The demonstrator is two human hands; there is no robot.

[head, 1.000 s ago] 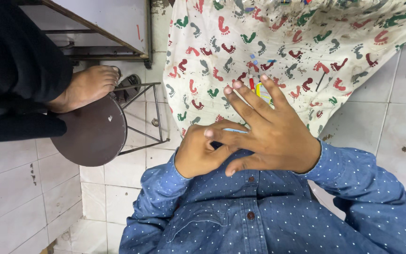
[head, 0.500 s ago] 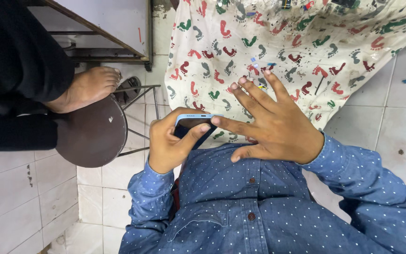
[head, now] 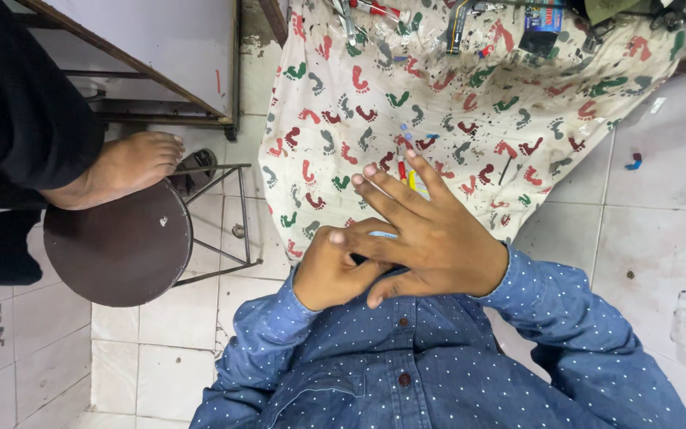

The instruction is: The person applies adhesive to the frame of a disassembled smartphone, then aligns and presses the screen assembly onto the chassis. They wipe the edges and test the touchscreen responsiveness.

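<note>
1. Phone (head: 381,235): only a thin pale-blue edge shows, between our two hands, held above our lap and the blue dotted shirt (head: 406,357). Most of it is hidden.
2. Left hand (head: 333,274): curled under and around the near end of the phone, grip closed on it; the thumb side is covered, so we cannot tell how the thumb sits.
3. Right hand (head: 430,238): laid flat across the top of the phone, fingers (head: 387,191) straight and spread, pointing away from us toward the cloth. It touches the phone and overlaps the left hand; its grip is apart, pressing rather than clasping.
4. Key relation: the phone lies directly beneath the right palm and inside the left grip. Its long axis seems to run away from our body, though too little shows to be sure. Both hands are on it.
5. Around: a footprint-patterned cloth (head: 470,103) is spread on the tiled floor (head: 660,199) ahead, with small tools (head: 454,24) along its far edge. To our left, another person's bare foot (head: 125,167) rests on a round brown stool (head: 121,246).
</note>
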